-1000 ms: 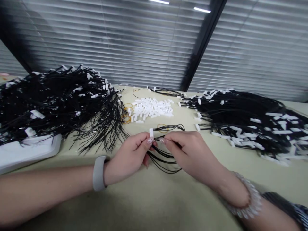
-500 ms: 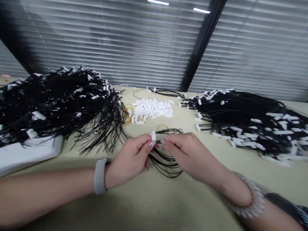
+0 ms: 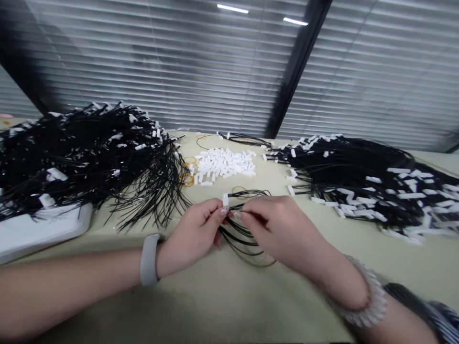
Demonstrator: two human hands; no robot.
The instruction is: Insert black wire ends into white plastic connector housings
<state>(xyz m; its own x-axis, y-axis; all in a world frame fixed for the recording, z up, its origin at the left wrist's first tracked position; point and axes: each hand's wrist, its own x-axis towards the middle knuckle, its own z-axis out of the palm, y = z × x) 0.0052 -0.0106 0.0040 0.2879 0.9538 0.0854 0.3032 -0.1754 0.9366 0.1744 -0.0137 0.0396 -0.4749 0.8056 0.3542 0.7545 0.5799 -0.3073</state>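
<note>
My left hand pinches a white plastic connector between thumb and forefinger, its upper end showing above the thumb. Black wires run out of the connector to the right and curl into loops under both hands. Close beside it, my right hand has thumb and forefinger pressed together on a black wire, at the connector's right side. The wire's tip is hidden by the fingers, so I cannot tell whether it sits inside the connector.
A heap of black wires with white ends lies left, over a white tray. White connectors are piled mid-table beside yellow rubber bands. Wired connector bundles lie right. Window blinds stand behind.
My right hand has shifted slightly, staying close to the connector, and one wire loop below it swings outward. My left hand keeps its hold on the connector. The whole view has moved a little.
</note>
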